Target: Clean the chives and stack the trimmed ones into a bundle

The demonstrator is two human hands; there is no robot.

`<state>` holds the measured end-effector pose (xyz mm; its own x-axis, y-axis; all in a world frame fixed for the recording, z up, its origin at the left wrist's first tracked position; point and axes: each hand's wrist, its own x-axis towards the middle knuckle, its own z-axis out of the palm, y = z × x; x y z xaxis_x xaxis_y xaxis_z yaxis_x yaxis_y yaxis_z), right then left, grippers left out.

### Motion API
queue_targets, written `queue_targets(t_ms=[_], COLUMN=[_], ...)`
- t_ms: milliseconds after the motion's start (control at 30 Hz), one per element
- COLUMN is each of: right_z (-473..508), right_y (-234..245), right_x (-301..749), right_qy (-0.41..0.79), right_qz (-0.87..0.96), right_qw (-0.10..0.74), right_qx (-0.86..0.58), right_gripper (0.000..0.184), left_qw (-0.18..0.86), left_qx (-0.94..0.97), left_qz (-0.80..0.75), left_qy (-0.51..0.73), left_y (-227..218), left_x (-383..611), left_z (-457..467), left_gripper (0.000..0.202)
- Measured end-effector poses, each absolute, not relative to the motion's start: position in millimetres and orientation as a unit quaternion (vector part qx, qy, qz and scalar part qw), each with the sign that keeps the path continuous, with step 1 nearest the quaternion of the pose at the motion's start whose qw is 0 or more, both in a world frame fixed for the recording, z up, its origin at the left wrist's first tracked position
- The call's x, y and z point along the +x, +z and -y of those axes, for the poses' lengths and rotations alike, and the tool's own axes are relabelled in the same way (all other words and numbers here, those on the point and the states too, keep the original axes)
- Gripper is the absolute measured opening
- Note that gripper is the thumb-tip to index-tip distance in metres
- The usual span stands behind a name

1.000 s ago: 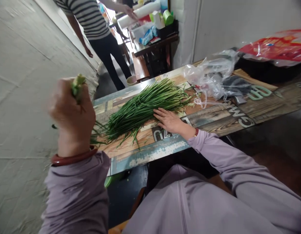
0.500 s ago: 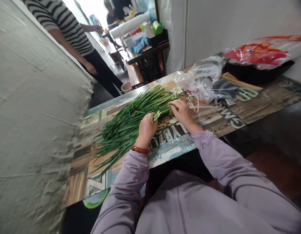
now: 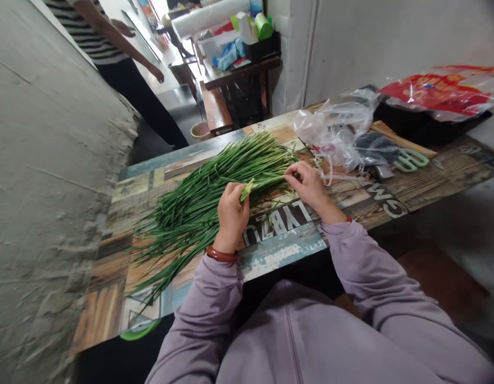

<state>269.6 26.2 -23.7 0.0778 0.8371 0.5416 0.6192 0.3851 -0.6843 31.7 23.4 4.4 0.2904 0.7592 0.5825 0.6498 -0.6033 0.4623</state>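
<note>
A large heap of green garlic chives (image 3: 207, 186) lies across the table, its pale stem ends toward the right. My left hand (image 3: 233, 213) is closed around a few chives, whose whitish cut ends (image 3: 249, 188) stick out past the thumb while long leaves trail down to the left. At the stem ends of the heap, my right hand (image 3: 308, 186) is closed, thumb and forefinger pinched on a chive stem. How many stems it holds is hidden by the fingers. Small trimmed bits lie scattered on the table between and below the hands.
Clear plastic bags (image 3: 338, 133), light-green-handled scissors (image 3: 410, 160) and a black tray with a red printed bag (image 3: 442, 90) occupy the table's right side. A rough wall (image 3: 50, 213) borders the left. Beyond the table stand a person in stripes (image 3: 95, 37) and a bucket (image 3: 201, 130).
My right hand has come to pinch a stem at the heap's edge. My view has shifted slightly. The person in stripes has moved leftward in view, with the arm swung out.
</note>
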Motion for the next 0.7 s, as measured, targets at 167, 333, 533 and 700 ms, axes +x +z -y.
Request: queue_targets(t_ms=[167, 333, 533, 700], right_z=[-16.6, -14.3, -11.9, -10.1], right_y=[-15.7, -13.4, -12.0, -13.7], right_x=[265.9, 261.1, 250.7, 237.1], right_qy=[0.264, 0.334, 0.413, 0.451], right_qz=[0.638, 0.639, 0.597, 0.565], right_qw=[0.515, 0.497, 0.503, 0.505], right_qx=[-0.508, -0.484, -0.469, -0.471], right_gripper=[0.020, 0.024, 0.028, 0.035], left_qw=[0.059, 0.116, 0.237, 0.283], left_qx=[0.761, 0.775, 0.805, 0.806], left_qz=[-0.419, -0.390, -0.410, -0.418], left_qy=[0.491, 0.484, 0.357, 0.309], left_y=[14.8, 21.9, 9.6, 1.0], left_x=[32.6, 39.0, 44.0, 45.8], left_z=[-19.9, -12.5, -16.6, -22.8], left_gripper=[0.026, 0.026, 0.021, 0.023])
